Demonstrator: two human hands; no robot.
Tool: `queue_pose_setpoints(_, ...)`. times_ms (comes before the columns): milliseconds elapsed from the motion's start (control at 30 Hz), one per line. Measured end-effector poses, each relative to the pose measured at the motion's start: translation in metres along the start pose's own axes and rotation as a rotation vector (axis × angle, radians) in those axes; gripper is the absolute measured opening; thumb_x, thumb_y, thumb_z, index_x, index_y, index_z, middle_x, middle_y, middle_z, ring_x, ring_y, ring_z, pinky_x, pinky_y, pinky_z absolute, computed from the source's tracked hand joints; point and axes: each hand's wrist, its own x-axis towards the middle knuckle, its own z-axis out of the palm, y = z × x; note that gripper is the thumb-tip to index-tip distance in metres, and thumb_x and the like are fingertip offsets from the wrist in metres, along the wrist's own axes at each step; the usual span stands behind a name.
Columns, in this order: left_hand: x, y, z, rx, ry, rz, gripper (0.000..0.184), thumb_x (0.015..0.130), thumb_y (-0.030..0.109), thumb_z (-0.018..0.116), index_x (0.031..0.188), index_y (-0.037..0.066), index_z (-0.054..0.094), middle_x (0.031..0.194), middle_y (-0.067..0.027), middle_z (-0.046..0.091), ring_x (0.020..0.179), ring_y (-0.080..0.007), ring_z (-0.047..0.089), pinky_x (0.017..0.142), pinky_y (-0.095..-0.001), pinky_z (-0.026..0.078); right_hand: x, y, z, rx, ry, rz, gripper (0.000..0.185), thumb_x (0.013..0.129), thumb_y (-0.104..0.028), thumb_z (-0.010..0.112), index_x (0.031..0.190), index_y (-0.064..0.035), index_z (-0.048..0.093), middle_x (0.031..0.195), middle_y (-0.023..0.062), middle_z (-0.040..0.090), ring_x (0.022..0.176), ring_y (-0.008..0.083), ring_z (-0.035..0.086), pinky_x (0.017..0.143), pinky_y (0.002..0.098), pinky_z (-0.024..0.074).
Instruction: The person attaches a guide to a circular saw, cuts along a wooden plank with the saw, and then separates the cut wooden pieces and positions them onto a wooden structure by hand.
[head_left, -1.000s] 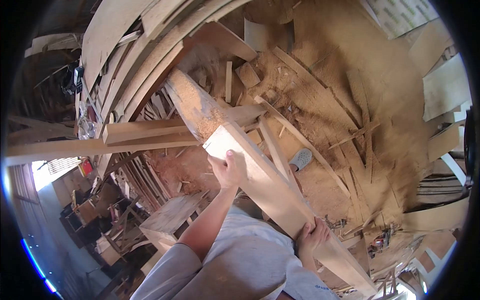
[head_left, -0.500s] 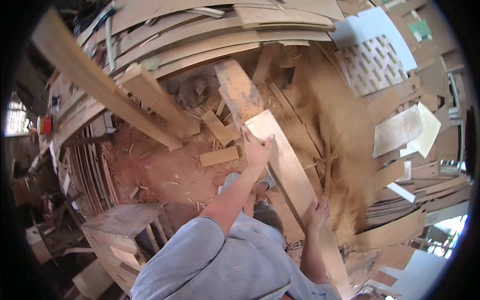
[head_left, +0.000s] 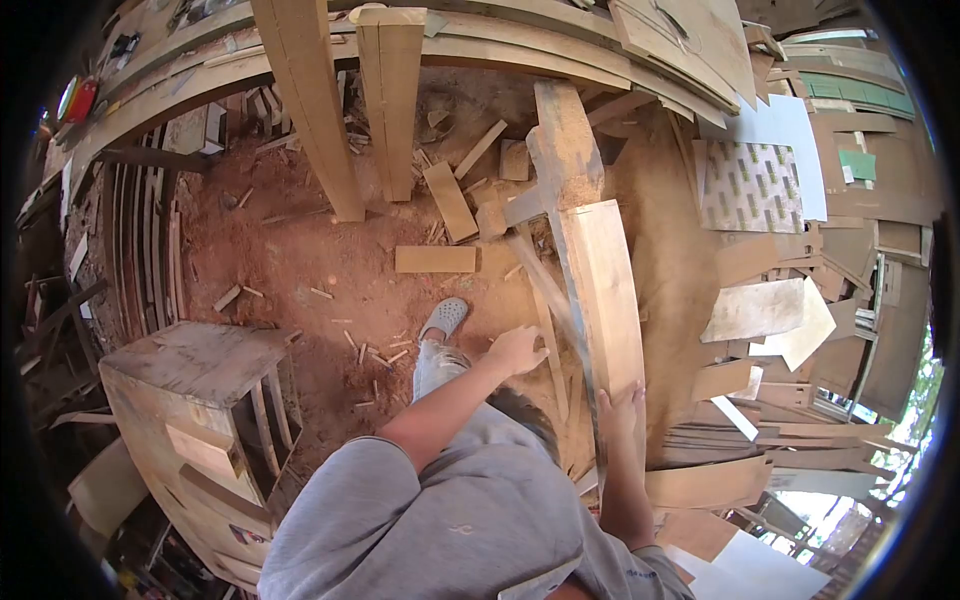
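A long pale wooden beam lies along a sawdust-covered narrow support, to the right of my body. Near the beam's lower part, my right hand grips its edge, fingers bent over the wood. My left hand hangs left of the beam, apart from it, with its fingers loosely curled and apart and nothing in them. A grey clog shows on my foot below my left hand.
Two upright boards lean at the upper left by a long stack of planks. A wooden cabinet stands at the lower left. Offcuts lie on the reddish floor; sheets and panels crowd the right side.
My left hand has let go of the beam and moved away to its left. My right hand stays on the beam. The view has turned, and the beam now stands more upright in it.
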Motion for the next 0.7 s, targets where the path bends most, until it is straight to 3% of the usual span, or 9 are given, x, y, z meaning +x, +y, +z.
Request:
queue_pose_setpoints(133,-0.011,0.002,-0.011,0.050,0.002,-0.033,0.051,0.101,0.044,0.070,0.138,0.009,0.070,0.134,-0.0193,0.071,0.128,-0.0396,0.067,0.109,-0.0515,0.053,0.001,0.006,-0.006,0.002,-0.022,-0.011,0.105,0.096,-0.035,0.082,0.170,0.0084,0.022,0.175,0.0338,0.027,0.166,0.0440,0.022,0.136,0.0443,0.0226)
queue_pose_setpoints(200,-0.010,0.011,-0.013,0.112,-0.009,0.008,0.051,0.101,0.044,0.070,0.139,0.010,0.069,0.133,-0.0194,0.072,0.129,-0.0394,0.067,0.110,-0.0521,0.053,-0.002,0.012,-0.005,-0.005,-0.035,-0.045,0.104,0.095,-0.036,0.082,0.172,0.0036,0.023,0.175,0.0325,0.029,0.165,0.0443,0.024,0.135,0.0471,0.0243)
queue_pose_setpoints(367,0.000,0.066,0.010,0.306,-0.086,0.269,0.049,0.101,0.039,0.069,0.140,0.010,0.069,0.136,-0.0178,0.070,0.133,-0.0382,0.063,0.115,-0.0508,0.048,-0.037,0.054,0.014,0.276,0.042,-0.039,0.098,0.092,-0.031,0.085,0.170,-0.0034,0.032,0.174,0.0292,0.034,0.165,0.0431,0.027,0.134,0.0483,0.0272)
queue_pose_setpoints(500,0.012,0.108,0.089,0.487,-0.155,0.652,0.053,0.099,0.036,0.072,0.143,0.007,0.066,0.140,-0.0185,0.066,0.144,-0.0377,0.054,0.120,-0.0530,0.043,-0.101,0.127,0.037,0.300,0.176,0.125,0.104,0.085,-0.028,0.091,0.170,-0.0067,0.034,0.175,0.0256,0.034,0.165,0.0428,0.026,0.134,0.0484,0.0298)
queue_pose_setpoints(600,0.005,0.160,0.145,0.698,-0.420,0.820,0.060,0.098,0.034,0.072,0.147,0.002,0.061,0.149,-0.0225,0.060,0.150,-0.0402,0.047,0.126,-0.0561,0.035,-0.150,0.209,0.049,0.214,0.195,0.320,0.121,0.074,-0.032,0.098,0.171,-0.0094,0.029,0.177,0.0245,0.030,0.166,0.0414,0.024,0.135,0.0493,0.0278)
queue_pose_setpoints(700,0.001,0.164,0.241,0.836,-0.340,1.035,0.080,0.089,0.036,0.080,0.155,-0.001,0.053,0.167,-0.0262,0.045,0.159,-0.0418,0.037,0.132,-0.0570,0.029,-0.195,0.290,0.060,0.186,0.209,0.414,0.135,0.067,-0.033,0.102,0.173,-0.0118,0.022,0.178,0.0245,0.026,0.167,0.0397,0.022,0.136,0.0501,0.0234)
